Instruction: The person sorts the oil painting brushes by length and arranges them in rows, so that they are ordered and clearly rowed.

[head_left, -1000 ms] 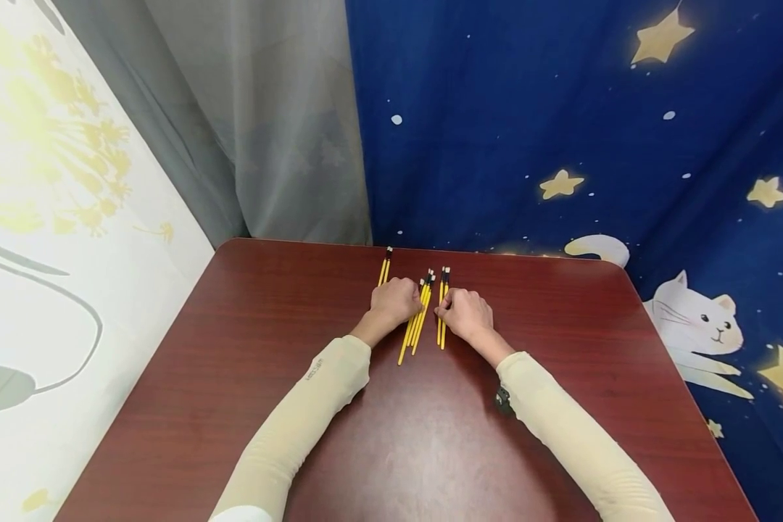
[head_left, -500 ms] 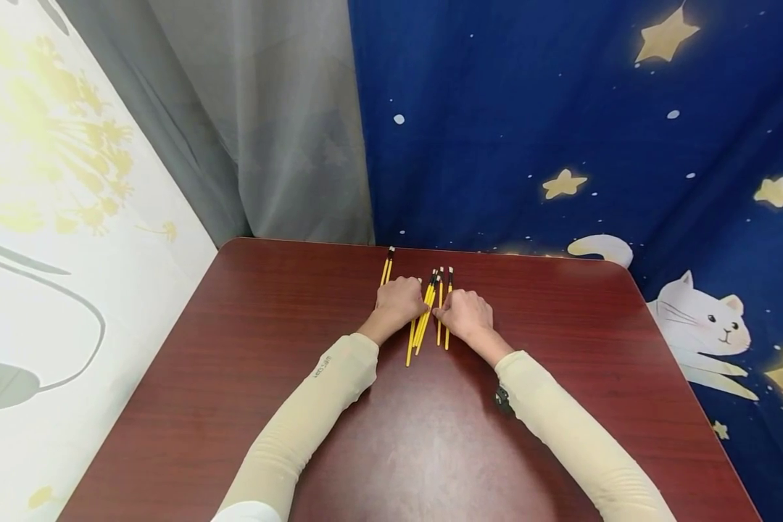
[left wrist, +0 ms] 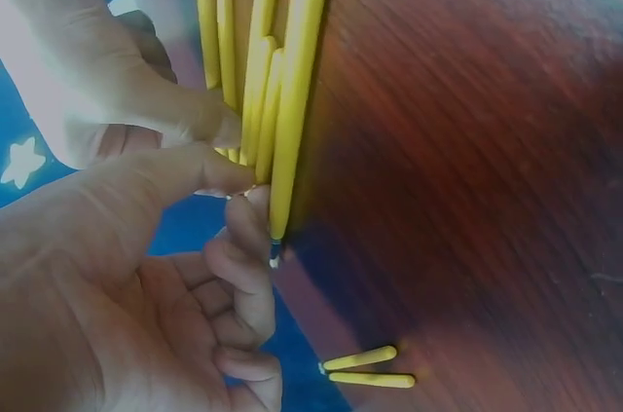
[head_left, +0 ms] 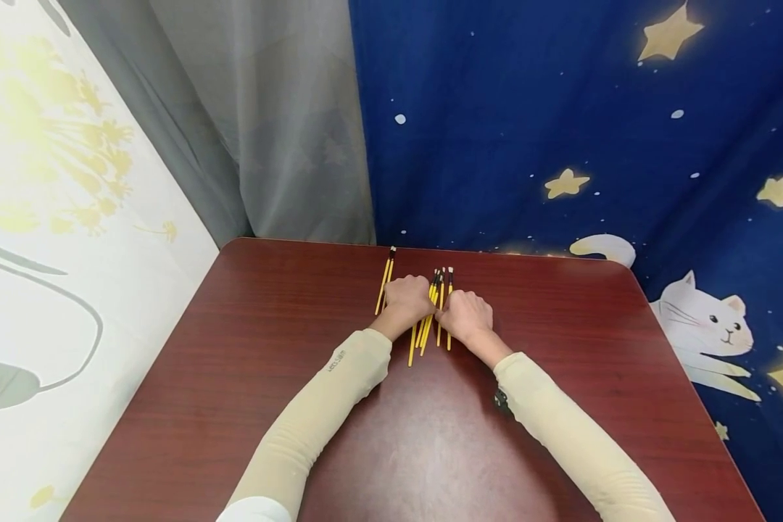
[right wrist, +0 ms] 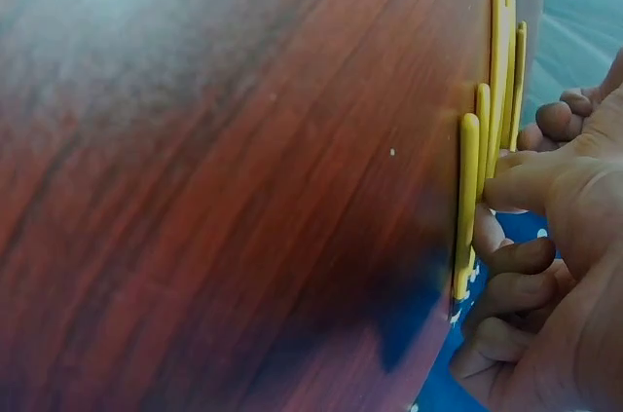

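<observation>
A loose row of several yellow-handled paintbrushes lies on the table, dark collars and pale tips toward the far edge. My left hand is at the row's left side, pinching at the handles with thumb and forefinger. From the right, my right hand pinches at the right-hand brushes, its other fingers curled under. Both hands' fingertips nearly meet over the row. In the left wrist view one long brush handle runs alongside the fingertips. Parts of the middle handles are hidden behind the hands.
Two more paintbrushes lie apart, left of my left hand, close to the far edge. The dark red wooden table ends at a grey curtain and a blue star-patterned curtain.
My left hand has moved right, and the brushes by it have slid right against those at my right hand. The two separate brushes stayed and show more. The right hand barely moved.
</observation>
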A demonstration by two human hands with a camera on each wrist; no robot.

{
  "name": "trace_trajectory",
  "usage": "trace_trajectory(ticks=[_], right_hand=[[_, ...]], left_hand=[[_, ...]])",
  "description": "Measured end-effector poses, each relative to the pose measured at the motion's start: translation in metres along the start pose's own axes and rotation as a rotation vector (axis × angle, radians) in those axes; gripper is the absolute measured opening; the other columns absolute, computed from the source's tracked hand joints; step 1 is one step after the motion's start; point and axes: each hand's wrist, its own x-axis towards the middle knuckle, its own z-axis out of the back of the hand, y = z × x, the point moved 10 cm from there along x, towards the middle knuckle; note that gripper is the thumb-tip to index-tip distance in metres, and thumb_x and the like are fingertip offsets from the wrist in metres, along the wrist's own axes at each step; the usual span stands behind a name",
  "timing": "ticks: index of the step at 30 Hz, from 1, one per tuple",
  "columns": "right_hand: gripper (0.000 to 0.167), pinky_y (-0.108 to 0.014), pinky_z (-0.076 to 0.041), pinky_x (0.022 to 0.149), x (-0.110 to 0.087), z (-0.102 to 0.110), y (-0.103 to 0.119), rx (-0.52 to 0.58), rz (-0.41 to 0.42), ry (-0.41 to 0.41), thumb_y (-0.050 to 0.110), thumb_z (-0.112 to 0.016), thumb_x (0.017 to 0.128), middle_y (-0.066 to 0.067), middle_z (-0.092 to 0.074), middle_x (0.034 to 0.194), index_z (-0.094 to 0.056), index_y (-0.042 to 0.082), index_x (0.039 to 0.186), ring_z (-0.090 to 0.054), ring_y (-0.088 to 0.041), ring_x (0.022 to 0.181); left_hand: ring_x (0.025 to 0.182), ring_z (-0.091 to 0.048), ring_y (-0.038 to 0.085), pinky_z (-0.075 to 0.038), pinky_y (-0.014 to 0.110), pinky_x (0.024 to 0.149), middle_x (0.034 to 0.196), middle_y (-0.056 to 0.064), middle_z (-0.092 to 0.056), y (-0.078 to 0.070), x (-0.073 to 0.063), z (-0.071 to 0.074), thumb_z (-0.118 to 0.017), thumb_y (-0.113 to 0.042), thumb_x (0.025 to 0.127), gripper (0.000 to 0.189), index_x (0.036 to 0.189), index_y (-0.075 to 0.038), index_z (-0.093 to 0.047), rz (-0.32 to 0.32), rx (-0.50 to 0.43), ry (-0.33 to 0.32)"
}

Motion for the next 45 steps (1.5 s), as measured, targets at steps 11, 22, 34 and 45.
trace_trajectory(ticks=[11,22,34,45], right_hand=[[0.027,-0.052,-0.055,0.070,-0.004,0.002,0.009,-0.052,0.002,0.028,0.032,-0.073,0.082,-0.011,-0.069,0.074,-0.060,0.015,0.065,-0.069,-0.034,0.074],[0.026,-0.050,-0.054,0.069,-0.009,0.003,0.012,-0.074,0.009,0.028,0.032,-0.073,0.083,-0.009,-0.067,0.073,-0.060,0.015,0.068,-0.067,-0.032,0.073],[0.025,-0.048,-0.053,0.063,-0.012,0.009,0.017,-0.102,0.005,-0.012,0.025,-0.073,0.084,-0.011,-0.068,0.073,-0.059,0.015,0.065,-0.066,-0.033,0.069],[0.024,-0.049,-0.054,0.070,-0.014,0.005,0.012,-0.075,-0.074,0.031,0.028,-0.074,0.082,-0.013,-0.070,0.078,-0.061,0.014,0.068,-0.069,-0.033,0.076]], left_hand=[[0.086,-0.069,0.025,-0.056,0.047,0.081,0.094,0.001,-0.075,-0.003,-0.005,0.001,-0.083,-0.051,0.083,0.034,0.096,-0.021,-0.074,0.038,0.023,0.015],[0.093,-0.071,0.027,-0.054,0.053,0.094,0.102,0.003,-0.078,-0.006,-0.007,0.001,-0.083,-0.051,0.084,0.040,0.108,-0.020,-0.077,0.054,0.032,0.016],[0.080,-0.066,0.025,-0.055,0.050,0.086,0.091,0.003,-0.075,-0.008,-0.009,0.003,-0.076,-0.044,0.091,0.025,0.094,-0.019,-0.076,0.037,0.019,-0.002],[0.075,-0.066,0.022,-0.056,0.045,0.078,0.086,0.002,-0.074,-0.003,-0.004,-0.007,-0.077,-0.050,0.087,0.033,0.095,-0.018,-0.077,0.015,-0.038,0.025]])
